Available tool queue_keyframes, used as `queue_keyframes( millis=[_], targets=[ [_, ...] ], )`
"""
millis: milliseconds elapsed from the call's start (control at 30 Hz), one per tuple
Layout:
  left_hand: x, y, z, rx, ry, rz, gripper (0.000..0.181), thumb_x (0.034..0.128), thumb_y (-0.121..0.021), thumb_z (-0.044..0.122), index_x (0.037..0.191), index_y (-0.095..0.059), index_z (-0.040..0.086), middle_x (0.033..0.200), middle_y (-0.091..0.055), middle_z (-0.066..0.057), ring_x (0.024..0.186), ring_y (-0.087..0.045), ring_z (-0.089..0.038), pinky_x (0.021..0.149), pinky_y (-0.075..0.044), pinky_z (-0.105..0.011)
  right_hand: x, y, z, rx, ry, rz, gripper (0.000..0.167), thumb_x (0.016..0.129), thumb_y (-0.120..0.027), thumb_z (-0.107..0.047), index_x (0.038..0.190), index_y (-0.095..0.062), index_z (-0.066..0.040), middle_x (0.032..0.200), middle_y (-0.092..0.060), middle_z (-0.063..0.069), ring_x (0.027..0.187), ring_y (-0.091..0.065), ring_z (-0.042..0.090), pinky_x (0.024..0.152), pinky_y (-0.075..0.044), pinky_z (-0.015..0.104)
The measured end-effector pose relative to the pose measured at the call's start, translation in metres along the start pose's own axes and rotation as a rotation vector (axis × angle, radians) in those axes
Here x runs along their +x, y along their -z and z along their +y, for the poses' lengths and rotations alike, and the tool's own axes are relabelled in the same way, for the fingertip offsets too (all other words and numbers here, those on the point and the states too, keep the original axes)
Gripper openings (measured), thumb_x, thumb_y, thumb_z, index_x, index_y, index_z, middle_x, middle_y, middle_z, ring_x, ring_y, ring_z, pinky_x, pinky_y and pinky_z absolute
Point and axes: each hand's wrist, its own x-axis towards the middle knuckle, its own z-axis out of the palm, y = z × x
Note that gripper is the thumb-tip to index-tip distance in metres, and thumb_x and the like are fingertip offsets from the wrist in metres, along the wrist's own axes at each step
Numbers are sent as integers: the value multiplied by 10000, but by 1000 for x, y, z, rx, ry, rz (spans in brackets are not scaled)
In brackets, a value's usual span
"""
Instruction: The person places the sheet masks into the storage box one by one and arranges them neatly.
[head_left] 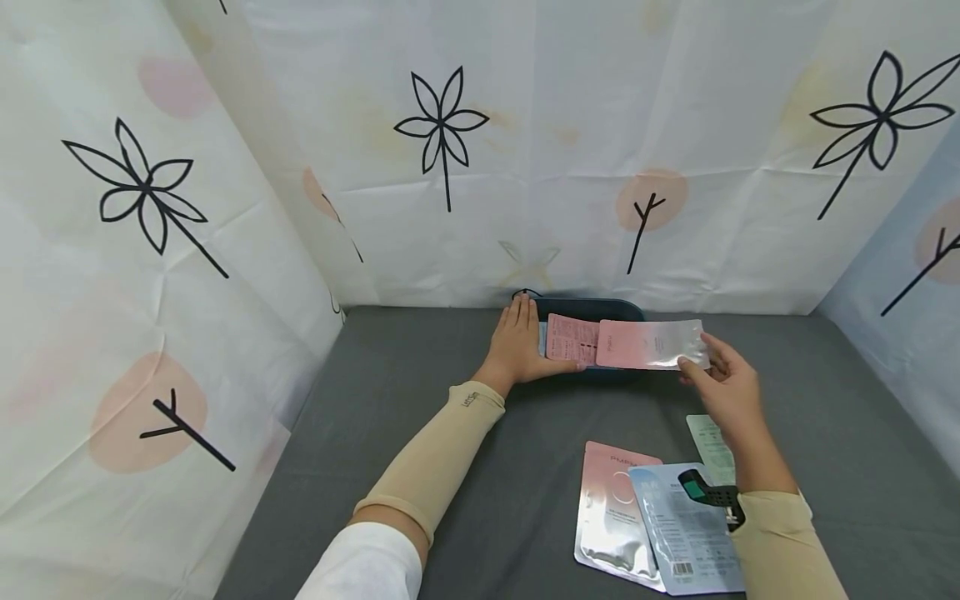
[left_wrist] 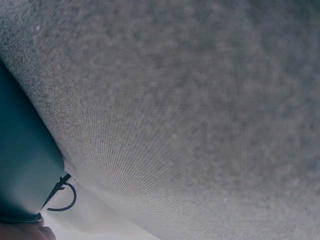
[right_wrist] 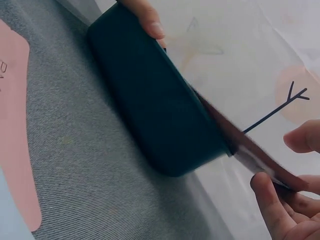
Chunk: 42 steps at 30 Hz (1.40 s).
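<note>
Partway (filling or emptying unclear): right hand (head_left: 726, 387) pinches pink-silver packet (head_left: 645, 344) over bin (right_wrist: 145, 95); left hand (head_left: 519, 346) straight-fingered against it; three packets (head_left: 686, 537) near right.

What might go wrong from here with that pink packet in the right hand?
The held pink packet sticks out past the right end of the dark teal bin, so it may not lie flat inside while the right hand keeps this angle. Its left end meets another pink packet, which it could shove or bend.
</note>
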Motion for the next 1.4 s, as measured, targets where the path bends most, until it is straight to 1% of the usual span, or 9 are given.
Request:
queue_keyframes(
  millis=[200,400,633,800,900,1033,1133,1267,1400],
  targets=[
    [4,-3,-1,-24,-2,7,1454,741,-469,1028,1696,11,43,1796,58,-153,1681,53,-297,1365,-50,-446,-1,-2,3,-8,6,-4,655,1088,-622,-242,1650,-354,-41,1521,-554,301,861,-582,-214,782,-555,72],
    [1,-3,-1,-17,-6,21,1453,749,-465,1024,1694,12,28,1795,40,-164,1681,40,-303,1365,-44,-442,-2,-4,5,-36,5,-22,583,1090,-616,-271,1579,-461,7,1488,-575,286,880,-591,-205,800,-546,65],
    [-4,1,1,-6,-3,44,1432,761,-457,1016,1697,-26,22,1796,-4,-169,1682,-2,-309,1366,-69,-436,2,-12,5,-104,-6,-84,589,1095,-606,-338,1558,-491,7,1518,-558,272,934,-562,-146,772,-507,30],
    [-1,-1,0,-16,-3,25,1442,758,-456,1021,1695,4,26,1795,29,-165,1681,38,-301,1366,-54,-436,3,-16,3,-97,14,-138,581,1095,-612,-320,1551,-491,19,1526,-539,280,981,-550,-128,785,-530,58],
    [1,-3,0,-20,-4,21,1449,754,-450,1027,1694,18,28,1795,39,-165,1680,53,-294,1366,-54,-435,5,-19,2,-106,31,-164,588,1093,-617,-328,1548,-493,22,1522,-538,286,1063,-635,14,784,-533,66],
    [0,-1,0,-23,-3,33,1455,746,-464,1027,1696,3,29,1796,26,-162,1681,44,-289,1366,-53,-431,7,-24,1,-138,44,-214,606,1094,-613,-337,1558,-475,27,1537,-513,304,1215,-668,352,782,-522,75],
    [-4,2,2,-12,-4,54,1447,746,-467,1025,1698,-43,22,1797,-16,-167,1683,5,-290,1365,-76,-433,8,-27,-2,-186,40,-254,628,1088,-616,-360,1564,-468,23,1564,-477,319,1244,-649,468,868,-577,237],
    [-6,4,2,5,-8,76,1434,751,-447,1030,1697,-95,12,1795,-63,-174,1683,-41,-299,1363,-105,-436,10,-31,-4,-244,54,-278,635,1077,-631,-367,1558,-480,20,1582,-430,334,1257,-635,492,926,-572,484],
    [-5,2,1,-1,-7,66,1441,745,-452,1033,1700,-76,22,1797,-37,-169,1683,-20,-301,1365,-88,-436,10,-32,-3,-253,67,-284,642,1078,-627,-381,1560,-481,17,1587,-399,340,1274,-622,502,942,-574,534]
  ],
)
